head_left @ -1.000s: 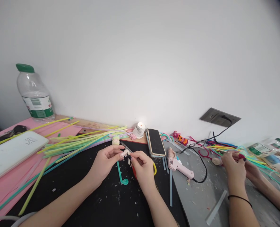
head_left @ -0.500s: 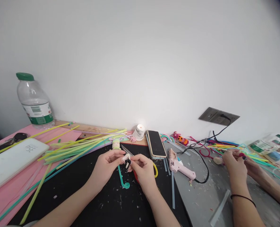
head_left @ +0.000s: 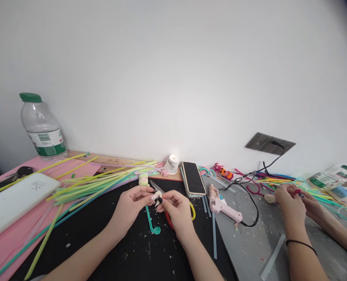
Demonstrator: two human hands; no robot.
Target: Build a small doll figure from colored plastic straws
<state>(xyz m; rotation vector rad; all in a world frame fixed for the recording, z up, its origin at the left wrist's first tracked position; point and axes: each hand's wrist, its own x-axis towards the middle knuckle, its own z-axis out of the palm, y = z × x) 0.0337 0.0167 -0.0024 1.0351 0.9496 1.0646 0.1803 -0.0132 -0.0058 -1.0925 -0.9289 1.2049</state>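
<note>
Between the fingertips of both hands is a small white-and-black fuzzy piece, its shape partly hidden by fingers. My left hand pinches its white side. My right hand is closed on the darker side. Beneath and behind my hands lie scissors with a red and yellow handle, the blades pointing up toward the left. A curled teal pipe cleaner rests on the black mat below my left hand. A pale yellow-and-white fuzzy roll stands just behind it.
Pipe cleaners spread to the left beside a white power bank and a bottle. A paper cup, phone and pink glue gun with a cord stand right. Another person's hands work at far right.
The small white-and-black piece has turned slightly between my fingers, and my right fingertips have shifted a little. Everything else stays nearly the same.
</note>
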